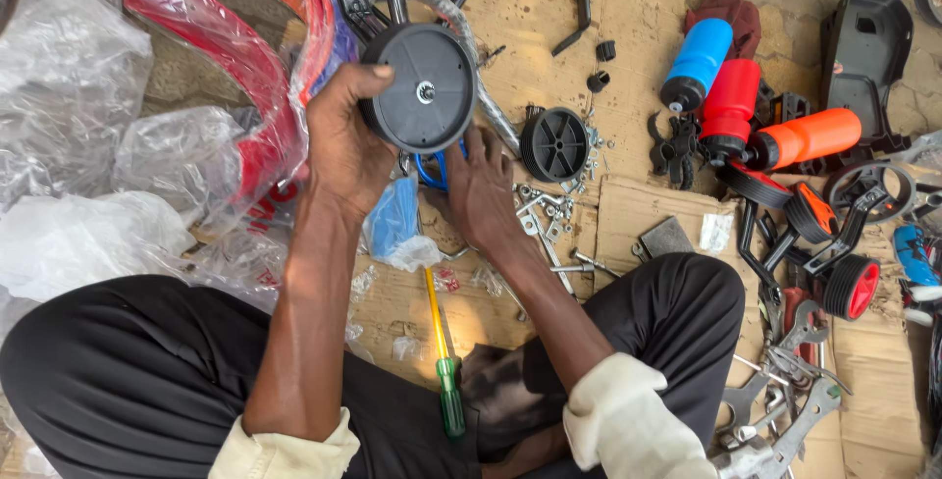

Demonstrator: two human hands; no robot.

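My left hand (343,140) grips the rim of a black plastic training wheel (422,86) and holds it upright, its metal hub facing me. My right hand (481,189) sits just below the wheel, fingers curled under it near a blue part (432,170); what the fingers hold is hidden. A second black wheel (554,143) lies on the cardboard just right of my hands, among loose bolts and nuts (549,206). A yellow-shafted screwdriver with a green handle (444,361) lies between my knees.
Clear plastic wrapping (69,96) and red bicycle mudguards (216,37) fill the left. At right lie blue, red and orange bottles (731,96), small red-hubbed wheels with brackets (849,283), a black chain guard (863,37) and spanners (795,410) on cardboard (638,8).
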